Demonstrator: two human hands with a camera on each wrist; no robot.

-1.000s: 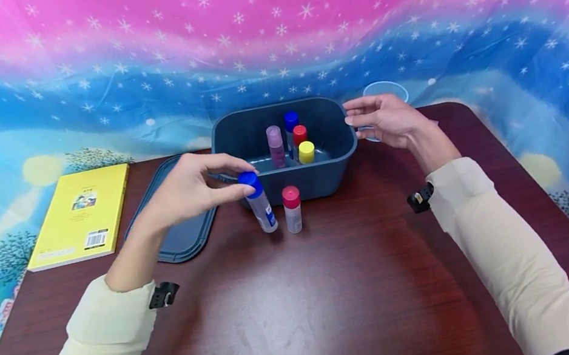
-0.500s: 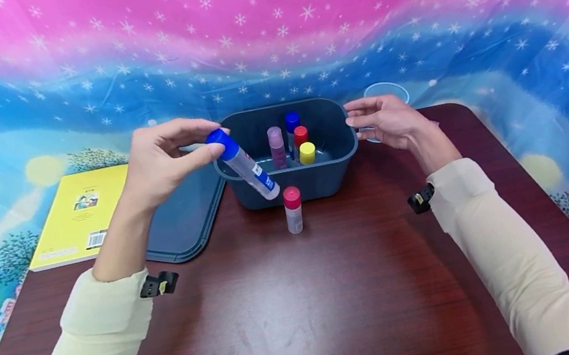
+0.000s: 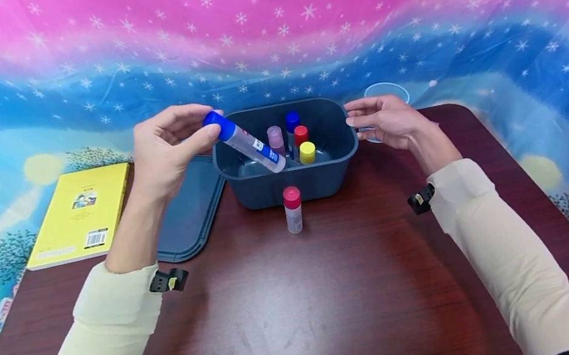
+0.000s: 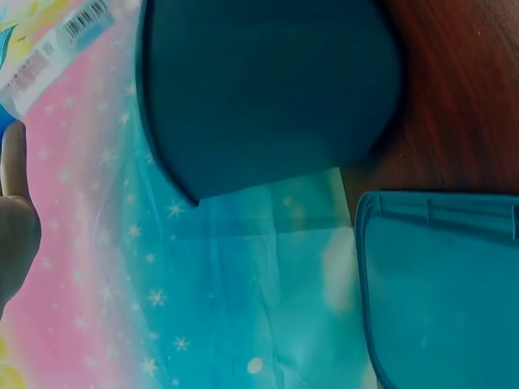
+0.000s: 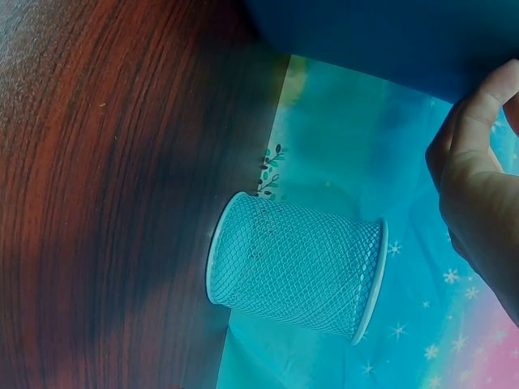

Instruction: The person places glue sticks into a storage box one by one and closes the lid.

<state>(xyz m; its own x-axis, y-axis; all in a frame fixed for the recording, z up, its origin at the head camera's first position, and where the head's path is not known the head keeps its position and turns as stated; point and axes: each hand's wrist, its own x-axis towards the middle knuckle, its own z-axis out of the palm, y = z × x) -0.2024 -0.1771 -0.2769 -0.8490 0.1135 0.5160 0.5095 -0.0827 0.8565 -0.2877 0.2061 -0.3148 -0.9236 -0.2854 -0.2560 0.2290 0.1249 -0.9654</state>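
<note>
My left hand (image 3: pixel 156 153) pinches a glue stick (image 3: pixel 249 146) by its blue cap, thumb against fingers. The stick slants down to the right, its clear base overlapping the inside of a dark blue plastic bin (image 3: pixel 291 187). At the bin's right rim rest the fingertips of my right hand (image 3: pixel 389 122), fingers fairly straight. Inside the bin stand a purple stick (image 3: pixel 274 136), a blue-capped one (image 3: pixel 292 120), a red-capped one (image 3: pixel 300 133) and a yellow-capped one (image 3: pixel 307 152). Another red-capped glue stick (image 3: pixel 293 210) stands upright in front. The left wrist view catches the held stick's barcode label (image 4: pixel 83 20).
Left of the bin lies its dark blue lid (image 3: pixel 185 217), partly behind my left forearm. Farther left is a yellow book (image 3: pixel 80 214). A light blue mesh cup (image 5: pixel 296 263) stands behind my right hand, close to the table's back edge. A patterned cloth (image 3: pixel 263 33) hangs behind.
My left hand has lifted the blue-capped glue stick from beside the red-capped one, tilted it, and brought it over the bin's front rim. My right hand has stayed at the rim.
</note>
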